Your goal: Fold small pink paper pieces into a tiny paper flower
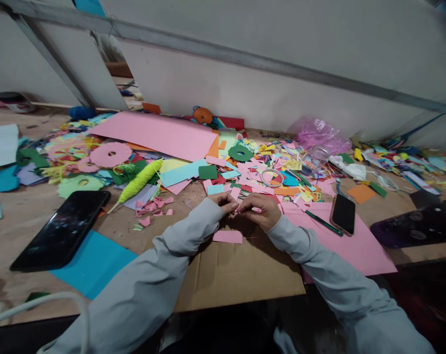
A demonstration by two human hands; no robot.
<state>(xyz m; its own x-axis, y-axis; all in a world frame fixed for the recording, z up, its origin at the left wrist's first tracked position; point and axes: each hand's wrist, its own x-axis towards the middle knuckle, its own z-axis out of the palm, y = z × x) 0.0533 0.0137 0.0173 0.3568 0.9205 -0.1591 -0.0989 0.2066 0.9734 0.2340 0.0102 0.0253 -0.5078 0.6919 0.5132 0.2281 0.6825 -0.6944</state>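
My left hand (224, 202) and my right hand (259, 208) meet above a brown cardboard sheet (241, 280), fingertips almost touching. Both pinch at a small piece of pink paper (237, 208), mostly covered by the fingers. A bit more pink shows under my right fingers. Just below the hands, a pink paper strip (228, 237) lies flat on the cardboard. Several small folded pink paper pieces (153, 209) are gathered to the left of my left hand. Behind the hands spreads a heap of cut paper scraps (252, 172), with a roll of tape (272, 178) on it.
A black phone (63, 228) lies at left, partly over blue paper (97, 260), near a lime yarn spindle (141, 182). At right, a smaller phone (343, 214) and a green pen (323, 222) rest on pink paper (363, 250). A wall panel (245, 83) stands behind.
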